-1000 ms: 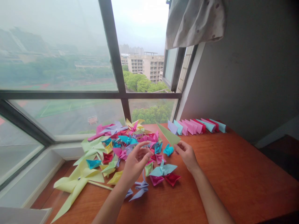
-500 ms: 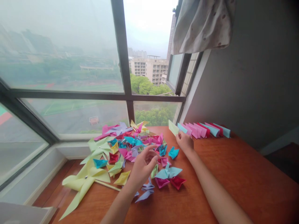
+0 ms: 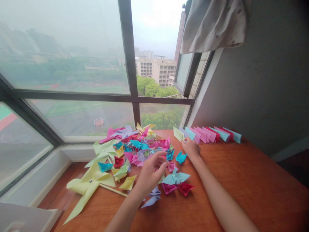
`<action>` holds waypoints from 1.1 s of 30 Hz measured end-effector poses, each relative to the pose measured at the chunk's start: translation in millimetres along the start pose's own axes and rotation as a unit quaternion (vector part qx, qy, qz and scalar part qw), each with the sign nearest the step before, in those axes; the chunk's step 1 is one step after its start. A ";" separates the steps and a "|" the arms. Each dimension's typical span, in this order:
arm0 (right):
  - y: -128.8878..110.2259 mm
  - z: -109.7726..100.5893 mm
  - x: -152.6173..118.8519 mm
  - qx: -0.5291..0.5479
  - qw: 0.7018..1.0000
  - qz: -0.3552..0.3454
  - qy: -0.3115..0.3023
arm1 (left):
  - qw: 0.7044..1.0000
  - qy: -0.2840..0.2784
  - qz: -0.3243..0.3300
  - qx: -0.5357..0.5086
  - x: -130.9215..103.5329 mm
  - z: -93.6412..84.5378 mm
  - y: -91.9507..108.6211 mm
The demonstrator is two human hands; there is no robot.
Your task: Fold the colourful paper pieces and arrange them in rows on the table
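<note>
My right hand (image 3: 191,148) is at the left end of a row of standing folded papers, its fingertips closed on the lower corner of a pale green folded paper (image 3: 178,134). A lavender folded paper (image 3: 183,132) and a light blue one (image 3: 190,133) stand just behind those fingers. Over the pile of coloured origami, my left hand (image 3: 154,167) hovers with curved fingers and thumb apart, holding nothing. Close to it are a light blue paper crane (image 3: 175,177), a yellow paper boat (image 3: 127,183) and a lavender crane (image 3: 152,196), partly hidden by my wrist.
Pink, red and blue folded papers (image 3: 212,134) continue the row to the right on the brown wooden table (image 3: 241,180). A yellow paper pinwheel (image 3: 90,182) lies at the left. Window frames (image 3: 96,96) bound the far side, and a curtain (image 3: 214,25) hangs above.
The pale green paper has come down slightly to the row's left end, with the lavender paper now showing beside it. My left hand keeps nearly the same pose. The view has shifted slightly.
</note>
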State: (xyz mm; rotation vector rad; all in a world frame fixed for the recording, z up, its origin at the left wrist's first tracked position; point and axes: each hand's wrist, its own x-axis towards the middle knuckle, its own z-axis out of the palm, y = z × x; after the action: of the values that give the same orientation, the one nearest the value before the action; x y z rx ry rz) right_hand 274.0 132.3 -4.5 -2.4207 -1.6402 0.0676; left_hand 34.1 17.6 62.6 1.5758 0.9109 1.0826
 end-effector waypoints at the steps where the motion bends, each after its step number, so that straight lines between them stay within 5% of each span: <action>1: -0.9 -1.0 1.1 -0.002 1.000 -0.001 0.000 | 1.000 -0.003 -0.001 -0.003 0.1 -0.2 -0.7; 22: -8.6 1.0 -3.6 -0.003 0.999 -0.028 0.015 | 0.999 -0.012 0.001 0.041 0.5 -1.3 -3.4; 33: 18.1 -2.9 -18.0 0.103 0.995 0.000 0.009 | 0.999 -0.016 0.002 0.049 0.3 -0.7 -6.2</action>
State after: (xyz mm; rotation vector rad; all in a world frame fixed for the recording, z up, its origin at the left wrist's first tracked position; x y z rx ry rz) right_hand 284.2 108.8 -6.8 -2.2603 -1.5425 0.2029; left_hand 33.3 19.6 56.8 1.6715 0.9518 1.0255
